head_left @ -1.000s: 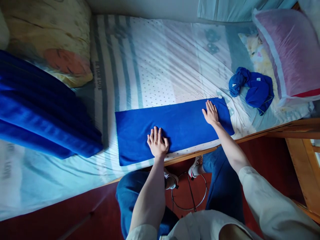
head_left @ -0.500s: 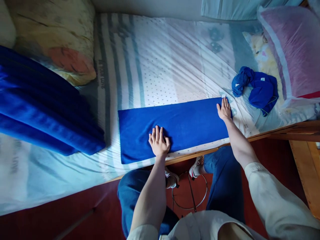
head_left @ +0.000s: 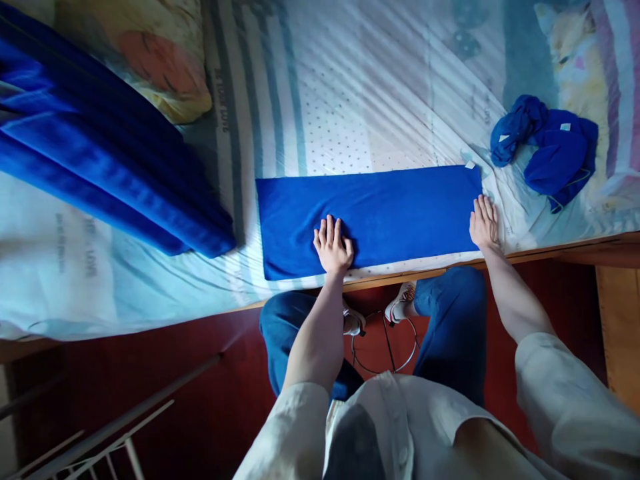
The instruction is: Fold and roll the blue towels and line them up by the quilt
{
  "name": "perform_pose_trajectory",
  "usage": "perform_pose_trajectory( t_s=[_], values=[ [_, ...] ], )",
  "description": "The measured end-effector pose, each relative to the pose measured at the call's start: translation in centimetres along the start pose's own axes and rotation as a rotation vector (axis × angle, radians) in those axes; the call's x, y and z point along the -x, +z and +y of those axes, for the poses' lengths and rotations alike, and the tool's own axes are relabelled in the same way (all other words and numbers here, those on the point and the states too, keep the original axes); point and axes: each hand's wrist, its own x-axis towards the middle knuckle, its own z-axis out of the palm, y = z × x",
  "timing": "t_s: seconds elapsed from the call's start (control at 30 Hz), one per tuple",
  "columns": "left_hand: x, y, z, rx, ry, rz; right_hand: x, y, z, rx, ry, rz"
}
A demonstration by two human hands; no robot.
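Observation:
A blue cloth, perhaps a towel, lies flat as a long rectangle along the near edge of the bed, a small white tag at its far right corner. My left hand rests palm down on the cloth left of its middle, fingers spread, with small wrinkles around it. At the cloth's right end, my right hand lies flat with fingers stretched out, touching the short edge and the sheet beside it. Neither hand grips anything.
Crumpled blue cloths lie on the bed sheet to the right. More blue fabric hangs over the bed's left part, before a yellowish pillow. A wooden bed edge runs in front of my knees. A metal rack stands lower left.
My right hand has slid from the cloth's far right corner down its right edge toward me. My left hand stays on the cloth. The view has tilted downward and shifted left.

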Motion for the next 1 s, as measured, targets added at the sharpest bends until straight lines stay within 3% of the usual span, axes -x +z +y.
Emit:
perform_pose_trajectory(
  t_s=[0.1, 0.17, 0.27, 0.33, 0.43, 0.57, 0.7, 1.0],
  values=[
    [-0.2, -0.1, 0.0, 0.004, 0.016, 0.001, 2.4, -1.0, -0.7, -0.035, -0.029, -0.023],
    [-0.1, -0.2, 0.2, -0.007, 0.029, -0.003, 4.0, -1.7, -2.6, -0.081, -0.015, -0.021],
    [1.2, -0.5, 1.0, -0.014, 0.123, -0.066, 7.2, -2.4, -7.7, -0.289, 0.017, 0.013],
    [2.9, -0.4, 1.9, 0.01, 0.291, -0.186, 10.0, -2.4, -12.1, -0.542, 0.022, 0.015],
    [5.7, 0.0, 3.2, 0.041, 0.544, -0.378, 14.1, -1.2, -18.9, -1.03, 0.235, -0.055],
    [7.3, 0.4, 3.9, -0.03, 0.613, -0.469, 16.9, 1.2, -25.2, -1.518, 0.606, -0.207],
    [6.1, 0.2, 3.6, -0.107, 0.629, -0.532, 16.5, 2.2, -27.2, -1.683, 0.752, -0.221],
    [4.6, -0.8, 5.1, -0.193, 0.527, -0.613, 14.7, 2.6, -27.8, -1.834, 0.868, -0.24]
  ],
)
